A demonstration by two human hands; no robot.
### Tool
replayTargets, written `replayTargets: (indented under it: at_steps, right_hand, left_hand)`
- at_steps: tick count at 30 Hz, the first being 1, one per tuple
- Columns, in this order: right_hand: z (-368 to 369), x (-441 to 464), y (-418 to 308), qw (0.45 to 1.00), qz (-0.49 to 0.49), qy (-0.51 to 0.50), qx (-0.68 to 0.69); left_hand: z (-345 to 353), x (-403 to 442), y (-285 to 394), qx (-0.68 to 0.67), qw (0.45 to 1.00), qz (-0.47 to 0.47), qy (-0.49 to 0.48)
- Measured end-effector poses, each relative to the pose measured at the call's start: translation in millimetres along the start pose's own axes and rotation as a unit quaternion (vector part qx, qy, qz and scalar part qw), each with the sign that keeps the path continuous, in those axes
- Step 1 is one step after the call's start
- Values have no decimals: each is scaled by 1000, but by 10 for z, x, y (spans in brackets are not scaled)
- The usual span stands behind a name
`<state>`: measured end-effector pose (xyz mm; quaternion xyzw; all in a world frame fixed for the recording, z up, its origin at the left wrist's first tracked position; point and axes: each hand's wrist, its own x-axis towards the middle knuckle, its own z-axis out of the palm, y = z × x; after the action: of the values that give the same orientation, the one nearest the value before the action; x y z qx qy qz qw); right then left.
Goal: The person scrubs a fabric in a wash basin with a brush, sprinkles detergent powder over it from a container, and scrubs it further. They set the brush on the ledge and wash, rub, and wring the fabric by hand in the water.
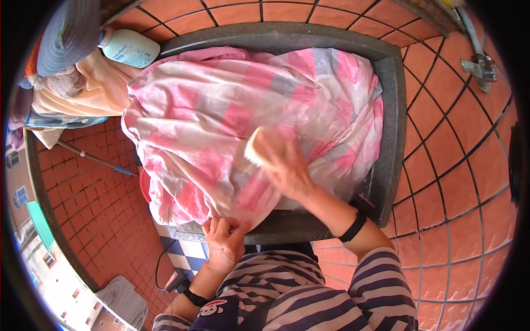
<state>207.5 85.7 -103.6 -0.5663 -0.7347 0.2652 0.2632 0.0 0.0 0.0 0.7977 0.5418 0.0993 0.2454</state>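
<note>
A wet checked sheet (199,105) in pink, white and grey lies spread and wrinkled over a dark stone sink (391,121). My right hand (288,170) is wrapped round a scrub brush (257,144) with a pale back and white bristles, held against the middle of the sheet; the hand is slightly blurred. At the sink's front edge, the curled fingers of my left hand (225,240) grip the sheet's near hem. Part of the cloth hangs over the left side of the sink.
A pale green bottle (130,48) lies at the back left beside heaped cloths (94,83). On the tiled wall at right is a metal tap (481,68). A red basin (144,185) shows partly below the hanging sheet. A blue-tipped pole (99,159) leans at left.
</note>
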Motion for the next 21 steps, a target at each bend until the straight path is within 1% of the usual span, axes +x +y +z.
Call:
replayTargets:
  at_steps: [1,2,3,5,6,7,8,9,11,12,13,14,15,16,17,18,19,20,21]
  right_hand:
    - [143,-260,-279,992,-96,-69,42]
    - [218,-457,-456,983,-148,-81,71]
    - [388,-276,-213,981,-171,-59,74]
    - [242,-260,362,963,-226,-93,-110]
    - [64,-111,706,973,-159,-74,-148]
    - [-223,-16,1051,964,10,-155,-216]
    - [-440,110,1349,944,39,-108,-311]
    - [-645,268,1502,906,105,-131,-389]
    - [-700,419,1614,910,147,-14,-389]
    - [-601,482,1483,913,142,-10,-383]
    - [-470,516,1225,946,168,40,-273]
    - [-349,514,928,964,192,87,-163]
    - [-189,449,528,984,121,62,-112]
    - [-32,385,86,999,21,41,-29]
    - [176,289,-249,997,-62,-7,53]
    - [230,312,-225,996,-65,-9,55]
    - [314,348,-167,988,-141,-4,62]
    - [399,414,-82,974,-218,1,67]
    - [294,581,369,988,-140,-41,-46]
  left_hand:
    - [-19,-2,28,-6,1000,-4,-3]
    - [-46,-28,52,-11,1000,-9,-8]
    - [-4,84,-120,13,1000,-1,11]
    - [-50,3,-165,-13,999,-29,-32]
    - [-72,-19,-174,-33,999,-26,-20]
    - [-61,-11,-115,-42,998,-27,-26]
    - [-52,33,-41,-54,998,-21,-29]
    - [-44,82,13,-64,997,-14,-29]
    - [-40,129,40,-46,999,-4,-19]
    - [-31,127,41,-48,999,1,-22]
    - [-16,124,26,-52,998,8,-26]
    - [16,105,-2,-49,998,22,-27]
    - [28,113,-29,-47,998,22,-23]
    - [36,116,-55,-54,998,28,-26]
    - [37,109,-74,-60,997,32,-29]
    - [33,98,-92,-60,997,41,-28]
    - [12,58,-118,-59,997,39,-28]
    - [-17,-1,-144,-70,995,35,-56]
    - [-36,-49,-166,-83,993,29,-83]
